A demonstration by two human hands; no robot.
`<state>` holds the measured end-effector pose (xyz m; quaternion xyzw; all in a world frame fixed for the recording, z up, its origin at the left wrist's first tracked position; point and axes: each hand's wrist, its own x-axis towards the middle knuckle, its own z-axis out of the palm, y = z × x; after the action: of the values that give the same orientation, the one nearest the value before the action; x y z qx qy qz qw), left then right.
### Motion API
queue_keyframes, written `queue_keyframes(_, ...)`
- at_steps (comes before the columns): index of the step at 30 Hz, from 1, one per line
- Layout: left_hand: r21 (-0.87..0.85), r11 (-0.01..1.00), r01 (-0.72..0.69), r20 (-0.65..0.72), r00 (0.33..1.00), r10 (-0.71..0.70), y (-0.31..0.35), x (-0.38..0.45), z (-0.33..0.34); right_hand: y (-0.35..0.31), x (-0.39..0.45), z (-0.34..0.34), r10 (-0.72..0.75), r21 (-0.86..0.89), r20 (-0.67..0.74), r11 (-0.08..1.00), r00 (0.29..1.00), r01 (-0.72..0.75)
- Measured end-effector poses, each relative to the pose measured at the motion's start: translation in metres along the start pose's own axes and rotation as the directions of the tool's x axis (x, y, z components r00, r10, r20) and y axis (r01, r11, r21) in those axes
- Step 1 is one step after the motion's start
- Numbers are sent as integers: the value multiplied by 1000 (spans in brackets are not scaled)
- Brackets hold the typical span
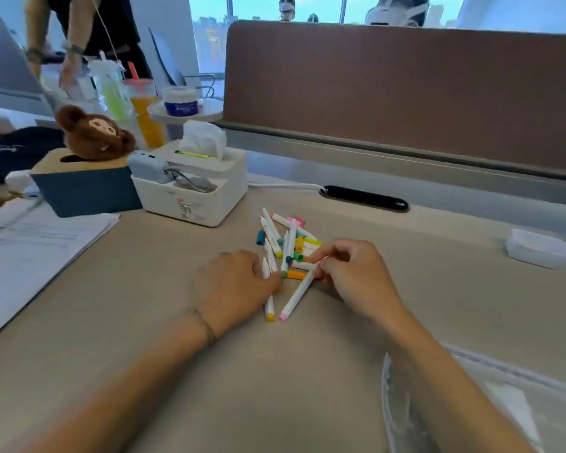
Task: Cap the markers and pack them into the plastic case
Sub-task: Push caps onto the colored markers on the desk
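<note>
white marker [297, 295] with a pink end is pinched at its upper end by the right hand [350, 276]; its pink end rests on the tabletop [164, 276] toward the near edge. the left hand [234, 286] lies palm down at the left side of the marker pile [286, 243], fingers curled over a marker with a yellow end [269, 305]; whether that grip pinches it or only presses on it cannot be told.

task items: the pile sits near the middle of the tabletop, markers crossing one another, with loose caps [296, 275] in orange, green, teal and pink mixed among them. the clear plastic case [490, 397] lies at the near right corner, partly under the right forearm.

hazards:
- round markers and caps are likely to roll if the pile is disturbed; a sweep of either hand could scatter caps toward the cable slot [365, 197] at the far edge.
- cap colours are mixed, so a cap may be matched to the wrong marker.
- the right forearm rests over the case; drawing the arm back could drag or push it off the near edge.
- an uncapped tip touching the tabletop could leave a mark.

clearance: open surface lies between the pile and the near edge and to the right of the pile. the white box [193, 191] stands to the far left, paper [40, 246] toward the left edge, a small clear container [539, 248] near the right edge.
</note>
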<state>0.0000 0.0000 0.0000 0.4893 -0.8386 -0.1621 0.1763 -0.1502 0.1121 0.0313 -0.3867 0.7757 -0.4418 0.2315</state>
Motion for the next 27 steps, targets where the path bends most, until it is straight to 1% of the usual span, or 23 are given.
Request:
queue_keyframes(2, 78, 997, -26, 57, 998, 21, -3, -2, -7, -2, -3, 1, 76, -51, -22, 996, 997, -77)
queue_keyframes(3, 96, 994, -47, 82, 996, 39, -3, -2, -9, -2, -3, 1, 90, -95, -27, 991, 996, -92)
queue_keyframes(5, 129, 988, -81, 104, 992, 68, 2, -6, -15, -6, -3, 2, 112, -234, -30, 965, 993, -115)
queue_keyframes(8, 230, 965, -124, 117, 988, 99, 4, -11, -20, -17, -1, 11, 156, -466, -14, 873, 988, -145)
queue_keyframes(10, 229, 967, -108, 111, 990, 85, 8, -14, -24, -23, 1, 19, 153, -571, -33, 808, 988, -144)
queue_keyframes(12, 199, 976, -85, 133, 989, 59, 8, -15, -24, -29, 1, 26, 143, -656, -63, 740, 988, -149)
queue_keyframes(15, 83, 996, -23, 153, 988, 10, 1, -17, -19, -30, 1, 33, 137, -728, -25, 677, 990, -112)
queue_keyframes(17, 4, 1000, 14, 147, 989, -14, -6, -17, -17, -29, 0, 33, 143, -734, 17, 674, 990, -85)
queue_keyframes(18, -24, 1000, 20, 150, 989, -16, -8, -16, -16, -29, 1, 32, 153, -719, 39, 691, 987, -78)
queue_keyframes(21, -69, 997, 32, 141, 990, -22, -11, -17, -16, -30, 5, 23, 172, -582, 94, 809, 981, -86)
queue_keyframes(23, -19, 1000, 12, 121, 993, -10, -10, -18, -19, -34, 6, 16, 167, -482, 108, 871, 980, -95)
queue_keyframes(27, 192, 980, -59, 92, 995, 41, -7, -20, -27, -45, 6, 5, 149, -306, 149, 947, 978, -98)
